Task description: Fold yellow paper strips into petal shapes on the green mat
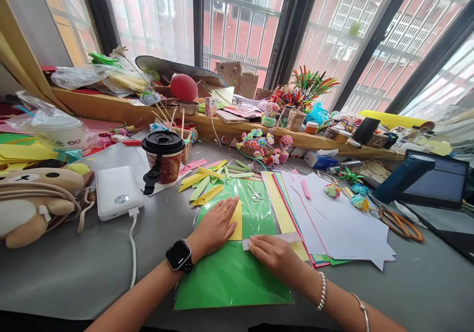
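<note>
My left hand [217, 223] lies flat with its fingers stretched out over a folded piece of yellow paper [237, 226], pressing it onto a green sheet in a clear sleeve [229, 282]. Part of the yellow paper is hidden under the palm. Just to the right, my right hand [276, 257] has its fingers closed over a flat, pale ruler [291, 237], which rests across the green sheet's right side. Small scissors [255, 192] lie on the sheet beyond both hands. Folded yellow and green paper strips [207, 181] are piled past the left hand.
White paper sheets [344, 218] lie over coloured ones at the right, near a laptop [440, 179]. A lidded cup [163, 159], a white power bank [117, 193] with its cable and a plush bear [40, 203] stand at the left. Paper flowers [257, 144] sit behind.
</note>
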Demonstrator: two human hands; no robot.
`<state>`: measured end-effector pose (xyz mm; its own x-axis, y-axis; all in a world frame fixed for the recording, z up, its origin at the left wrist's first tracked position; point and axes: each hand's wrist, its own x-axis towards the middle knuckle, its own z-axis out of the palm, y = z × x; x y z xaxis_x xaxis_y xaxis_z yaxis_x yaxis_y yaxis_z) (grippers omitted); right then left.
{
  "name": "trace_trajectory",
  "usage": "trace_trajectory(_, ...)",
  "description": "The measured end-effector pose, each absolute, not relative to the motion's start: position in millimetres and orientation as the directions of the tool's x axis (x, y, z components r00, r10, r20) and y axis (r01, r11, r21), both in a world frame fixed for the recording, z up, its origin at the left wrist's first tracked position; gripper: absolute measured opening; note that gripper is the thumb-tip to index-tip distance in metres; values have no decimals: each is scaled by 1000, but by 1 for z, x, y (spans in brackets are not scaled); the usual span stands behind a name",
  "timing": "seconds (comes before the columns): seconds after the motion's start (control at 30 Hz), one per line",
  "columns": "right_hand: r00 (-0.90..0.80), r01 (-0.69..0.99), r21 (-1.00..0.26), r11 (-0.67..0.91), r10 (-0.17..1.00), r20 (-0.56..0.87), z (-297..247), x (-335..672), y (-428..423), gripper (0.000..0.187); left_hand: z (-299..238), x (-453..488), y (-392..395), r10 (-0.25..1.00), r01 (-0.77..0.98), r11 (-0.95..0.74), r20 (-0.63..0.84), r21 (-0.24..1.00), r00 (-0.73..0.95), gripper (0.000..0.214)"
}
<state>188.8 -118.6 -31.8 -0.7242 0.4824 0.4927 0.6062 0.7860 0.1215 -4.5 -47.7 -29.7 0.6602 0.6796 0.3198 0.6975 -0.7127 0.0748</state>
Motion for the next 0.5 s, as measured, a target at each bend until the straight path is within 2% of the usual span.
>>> trace_trajectory(0.07, -734, 579, 78, 812, 477, 483, -30, 192, -120, 20, -29, -5, -48, 679, 697, -713, 318, 72, 662, 52)
trace_trajectory(0.13, -705, 572, -29, 819, 510, 493, -26, 195, -116, 19, -29, -5, -48, 681, 699, -711, 323, 76, 657, 53)
trace_trajectory(0.2, -586, 639, -162, 752, 612, 531, -21, 197, -107, 18, -30, -5, -48, 683, 701, -708, 332, 84, 650, 54)
trace_trajectory(0.27, -395, 751, -239, 615, 709, 585, -17, 196, -92, 17, -30, -5, -48, 686, 702, -707, 332, 90, 648, 54)
trace_trajectory(0.33, -332, 812, -234, 534, 753, 568, -17, 192, -75, 16, -30, -5, -48, 688, 701, -706, 323, 94, 650, 55)
trace_trajectory(0.5, -339, 886, -136, 443, 819, 462, -24, 177, -45, 13, -30, -5, -48, 694, 702, -705, 298, 99, 655, 54)
